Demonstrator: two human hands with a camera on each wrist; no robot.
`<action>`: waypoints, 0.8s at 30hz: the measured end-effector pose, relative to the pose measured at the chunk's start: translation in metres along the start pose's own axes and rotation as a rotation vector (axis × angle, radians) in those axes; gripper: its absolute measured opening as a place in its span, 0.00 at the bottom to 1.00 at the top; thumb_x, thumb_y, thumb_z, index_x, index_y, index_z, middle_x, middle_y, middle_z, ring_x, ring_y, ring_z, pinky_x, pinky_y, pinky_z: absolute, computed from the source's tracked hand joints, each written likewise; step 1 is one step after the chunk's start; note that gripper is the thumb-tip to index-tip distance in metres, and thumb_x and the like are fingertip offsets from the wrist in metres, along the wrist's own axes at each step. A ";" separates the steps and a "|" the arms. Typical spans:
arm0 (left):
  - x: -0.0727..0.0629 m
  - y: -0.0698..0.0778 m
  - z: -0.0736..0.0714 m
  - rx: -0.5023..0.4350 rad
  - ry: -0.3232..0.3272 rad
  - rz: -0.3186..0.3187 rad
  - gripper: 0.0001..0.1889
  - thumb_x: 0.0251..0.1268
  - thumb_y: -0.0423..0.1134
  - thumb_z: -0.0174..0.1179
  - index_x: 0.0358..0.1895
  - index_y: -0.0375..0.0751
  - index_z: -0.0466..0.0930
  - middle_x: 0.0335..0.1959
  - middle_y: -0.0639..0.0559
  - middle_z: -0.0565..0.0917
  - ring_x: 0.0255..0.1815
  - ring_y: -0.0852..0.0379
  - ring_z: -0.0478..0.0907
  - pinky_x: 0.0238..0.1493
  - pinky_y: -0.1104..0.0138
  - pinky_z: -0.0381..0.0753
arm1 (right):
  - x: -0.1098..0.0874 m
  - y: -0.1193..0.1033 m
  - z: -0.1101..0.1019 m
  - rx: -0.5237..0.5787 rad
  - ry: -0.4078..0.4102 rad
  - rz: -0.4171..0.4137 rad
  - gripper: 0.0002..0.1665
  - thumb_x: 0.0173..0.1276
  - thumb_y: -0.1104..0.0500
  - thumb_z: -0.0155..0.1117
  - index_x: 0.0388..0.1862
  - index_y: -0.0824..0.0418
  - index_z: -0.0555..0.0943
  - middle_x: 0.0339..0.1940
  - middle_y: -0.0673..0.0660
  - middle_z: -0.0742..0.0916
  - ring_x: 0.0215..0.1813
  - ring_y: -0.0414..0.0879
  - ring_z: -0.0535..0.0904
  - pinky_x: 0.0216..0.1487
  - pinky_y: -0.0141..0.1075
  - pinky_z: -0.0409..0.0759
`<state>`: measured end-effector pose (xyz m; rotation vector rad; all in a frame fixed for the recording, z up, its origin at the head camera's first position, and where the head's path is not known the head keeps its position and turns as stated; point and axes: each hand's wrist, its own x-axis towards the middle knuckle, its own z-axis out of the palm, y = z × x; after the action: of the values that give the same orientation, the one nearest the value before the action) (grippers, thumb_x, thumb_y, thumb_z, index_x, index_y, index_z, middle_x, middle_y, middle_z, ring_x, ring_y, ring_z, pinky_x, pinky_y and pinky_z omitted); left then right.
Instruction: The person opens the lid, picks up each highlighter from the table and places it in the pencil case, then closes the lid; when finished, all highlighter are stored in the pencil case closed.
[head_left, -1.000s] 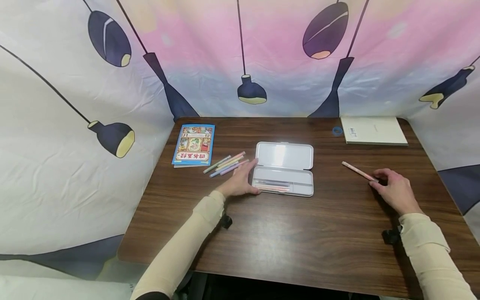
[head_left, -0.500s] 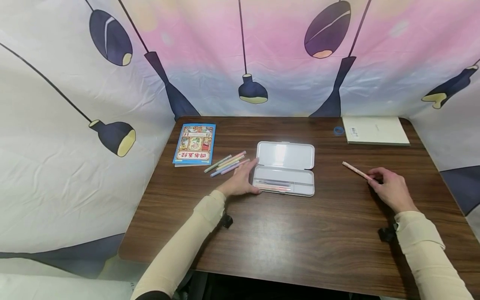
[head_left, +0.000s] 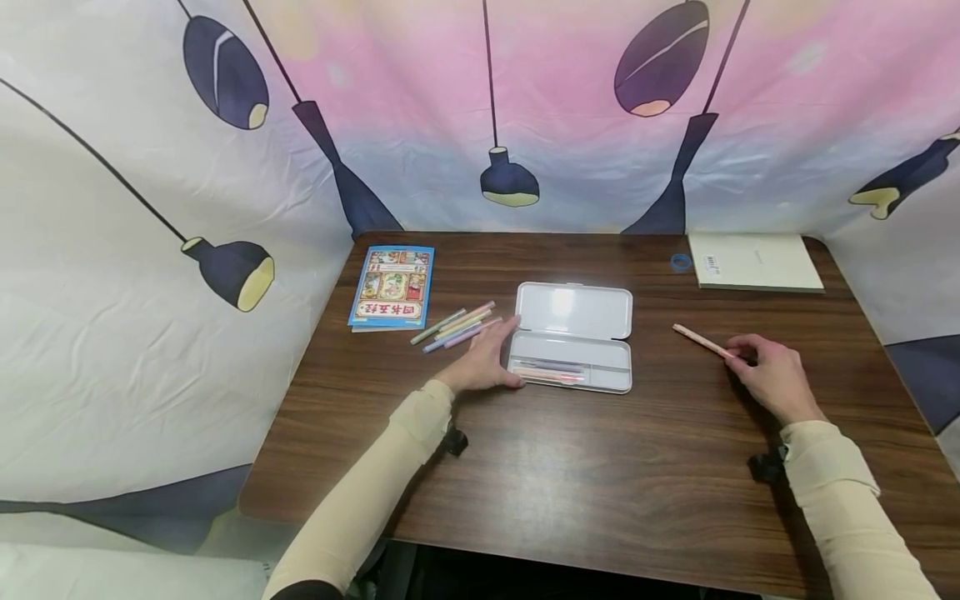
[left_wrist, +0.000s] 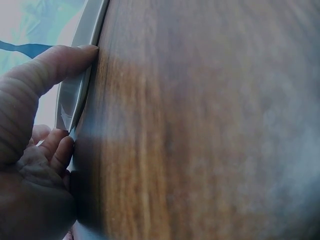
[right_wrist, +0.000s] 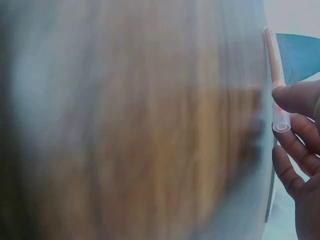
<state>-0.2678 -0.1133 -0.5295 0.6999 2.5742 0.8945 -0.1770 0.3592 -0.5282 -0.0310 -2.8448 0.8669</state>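
Observation:
A white pencil case (head_left: pixel 573 310) lies with its lid folded back on the table, a few pens (head_left: pixel 551 375) in its lower tray. My left hand (head_left: pixel 483 358) holds the case's left end, thumb on the front edge and fingers at the side; the left wrist view shows the thumb (left_wrist: pixel 65 62) against the rim. Over the table's right side, my right hand (head_left: pixel 772 375) pinches a pale pink pen (head_left: pixel 697 337) near one end. Its clear end (right_wrist: pixel 281 122) shows between thumb and fingers in the right wrist view.
Several pastel pens (head_left: pixel 457 327) lie loose left of the case. Behind them is a blue-bordered booklet (head_left: pixel 392 287). A blue tape ring (head_left: pixel 680 262) and a pale book (head_left: pixel 757 262) are at the back right. A printed curtain hangs behind the table.
My right hand has moved left a little toward the case with the pink pen in its grasp. The left hand keeps its place at the case.

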 end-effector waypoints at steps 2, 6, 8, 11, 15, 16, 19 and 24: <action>0.000 0.000 0.000 0.001 0.001 0.000 0.63 0.50 0.49 0.81 0.87 0.48 0.49 0.85 0.40 0.57 0.87 0.39 0.45 0.85 0.46 0.42 | 0.002 -0.004 0.001 0.005 -0.009 -0.001 0.11 0.74 0.63 0.69 0.51 0.68 0.84 0.41 0.67 0.89 0.40 0.58 0.80 0.39 0.45 0.72; 0.000 0.000 0.000 0.014 0.005 0.006 0.63 0.50 0.49 0.82 0.87 0.48 0.49 0.85 0.39 0.57 0.87 0.39 0.46 0.85 0.46 0.42 | 0.006 -0.012 0.000 0.015 -0.001 -0.024 0.12 0.74 0.63 0.70 0.51 0.68 0.84 0.41 0.66 0.89 0.40 0.57 0.79 0.39 0.42 0.71; 0.000 0.000 0.000 0.019 0.006 0.007 0.63 0.50 0.49 0.81 0.87 0.48 0.49 0.85 0.38 0.57 0.87 0.38 0.46 0.85 0.46 0.42 | 0.009 -0.018 -0.001 0.024 0.018 -0.047 0.12 0.73 0.63 0.70 0.51 0.68 0.85 0.41 0.66 0.89 0.40 0.57 0.80 0.39 0.41 0.71; -0.001 0.000 0.000 0.016 0.006 0.005 0.63 0.50 0.49 0.82 0.87 0.48 0.48 0.85 0.37 0.56 0.87 0.37 0.46 0.85 0.45 0.42 | 0.011 -0.028 -0.003 0.035 0.041 -0.085 0.11 0.73 0.63 0.71 0.50 0.68 0.85 0.40 0.66 0.89 0.42 0.59 0.82 0.40 0.42 0.72; -0.002 -0.001 0.000 0.009 0.008 0.001 0.63 0.50 0.49 0.82 0.87 0.48 0.49 0.85 0.37 0.57 0.87 0.38 0.47 0.85 0.45 0.42 | 0.015 -0.041 -0.004 0.039 0.066 -0.148 0.10 0.72 0.65 0.71 0.49 0.68 0.86 0.40 0.66 0.90 0.42 0.60 0.83 0.41 0.41 0.73; -0.002 0.000 0.000 0.009 0.008 0.001 0.63 0.50 0.49 0.82 0.87 0.48 0.49 0.85 0.38 0.57 0.87 0.38 0.46 0.85 0.45 0.42 | 0.016 -0.044 -0.004 0.040 0.075 -0.164 0.10 0.71 0.66 0.71 0.49 0.68 0.86 0.39 0.65 0.90 0.42 0.59 0.83 0.41 0.39 0.73; -0.001 -0.001 0.001 0.006 0.006 0.002 0.63 0.50 0.49 0.82 0.87 0.49 0.48 0.85 0.39 0.57 0.87 0.39 0.45 0.85 0.45 0.40 | 0.020 -0.054 -0.003 0.041 0.093 -0.201 0.09 0.70 0.67 0.72 0.48 0.67 0.86 0.38 0.64 0.90 0.40 0.57 0.83 0.40 0.36 0.71; 0.000 0.000 0.001 0.007 0.004 -0.005 0.63 0.50 0.48 0.82 0.87 0.49 0.48 0.85 0.39 0.57 0.87 0.40 0.45 0.86 0.46 0.40 | 0.029 -0.073 0.004 0.067 0.082 -0.226 0.09 0.69 0.66 0.72 0.47 0.66 0.87 0.37 0.63 0.90 0.37 0.56 0.79 0.38 0.36 0.67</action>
<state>-0.2671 -0.1130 -0.5307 0.6949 2.5826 0.8860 -0.2038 0.2984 -0.4868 0.2527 -2.6752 0.8885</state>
